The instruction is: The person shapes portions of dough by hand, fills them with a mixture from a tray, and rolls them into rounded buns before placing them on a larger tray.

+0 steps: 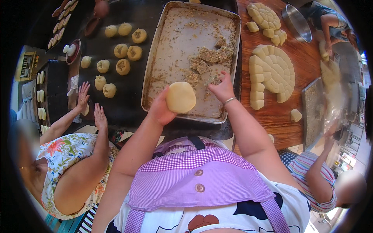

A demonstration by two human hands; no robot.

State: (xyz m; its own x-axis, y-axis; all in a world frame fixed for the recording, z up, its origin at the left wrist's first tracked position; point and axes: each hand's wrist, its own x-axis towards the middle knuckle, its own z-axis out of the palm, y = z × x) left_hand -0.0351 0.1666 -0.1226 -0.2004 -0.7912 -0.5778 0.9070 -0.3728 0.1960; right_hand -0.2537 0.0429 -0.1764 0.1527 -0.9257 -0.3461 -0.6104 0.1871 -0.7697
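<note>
In my left hand (160, 106) lies a flat round of pale dough (181, 97), held up over the near edge of a large metal tray (175, 50). My right hand (222, 87) reaches into the tray, its fingers closed on a clump of crumbly brownish filling (213, 80). More filling (217, 54) is heaped just beyond that hand, and thin smears of it coat the tray's bottom. To the left, on the dark table, sit several filled dough balls (123, 66), some with filling showing at the top.
On the wooden table at right stand dough pieces (274, 72) packed in rounds, a metal bowl (296, 23) and another tray (313, 112). A co-worker's hands (100, 116) are close at my left. Another person in stripes (316, 176) works at my right.
</note>
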